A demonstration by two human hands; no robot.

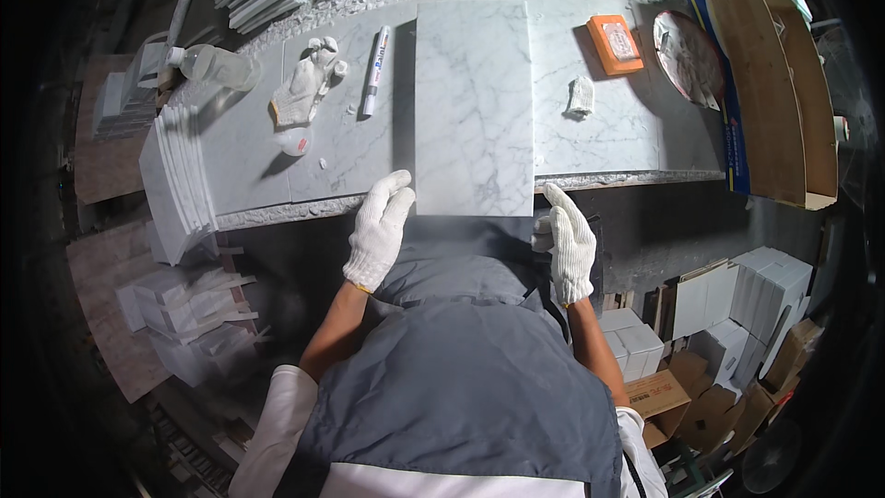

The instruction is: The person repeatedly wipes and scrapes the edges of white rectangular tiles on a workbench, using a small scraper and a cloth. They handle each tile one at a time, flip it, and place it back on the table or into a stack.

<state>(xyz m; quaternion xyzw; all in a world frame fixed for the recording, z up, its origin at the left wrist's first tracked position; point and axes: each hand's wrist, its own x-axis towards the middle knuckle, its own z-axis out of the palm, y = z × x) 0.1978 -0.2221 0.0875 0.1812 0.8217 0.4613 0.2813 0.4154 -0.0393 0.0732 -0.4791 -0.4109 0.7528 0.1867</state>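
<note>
Flanking one grey-veined slab (473,101), two gloved hands stand well apart from each other. The left hand (376,232) is beside the slab's lower left edge and the right hand (567,244) beside its lower right, both with fingers extended; whether either touches it, I cannot tell. The slab lies across the worktop (249,175), its near end overhanging the front edge. Left of it are one marker (376,71), one loose glove (310,88) and one clear bottle (217,68). Right of it are one orange box (615,44), one small white scrap (580,97) and one round dish (689,60), beside one open carton (770,83).
</note>
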